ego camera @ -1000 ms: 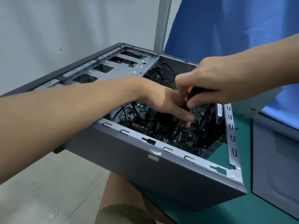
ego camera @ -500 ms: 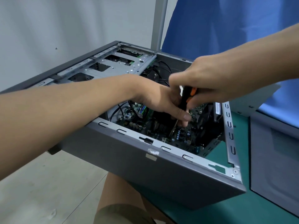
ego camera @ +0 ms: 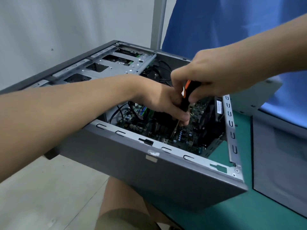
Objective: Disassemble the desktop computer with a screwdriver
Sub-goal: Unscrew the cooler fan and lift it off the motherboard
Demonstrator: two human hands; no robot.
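Observation:
An open grey computer case (ego camera: 166,178) lies on its side, partly overhanging the green mat. Inside it I see the motherboard (ego camera: 184,135) with a finned heatsink and black cables. My right hand (ego camera: 204,75) grips the black and orange handle of a screwdriver (ego camera: 185,97) from above. The metal shaft points down at the board beside the heatsink. My left hand (ego camera: 164,103) reaches into the case, and its fingers pinch the screwdriver's shaft just below the handle. The tip and any screw under it are too small to make out.
A silver drive cage (ego camera: 106,67) fills the case's far left part. A removed grey side panel (ego camera: 280,166) lies on the green mat (ego camera: 232,216) at the right. Blue fabric (ego camera: 232,27) hangs behind, next to a metal post (ego camera: 160,20). My knee (ego camera: 123,201) is below the case.
My right hand has twisted the screwdriver's handle, so its orange stripe now faces up. My left hand has stayed on the shaft. The case has not moved.

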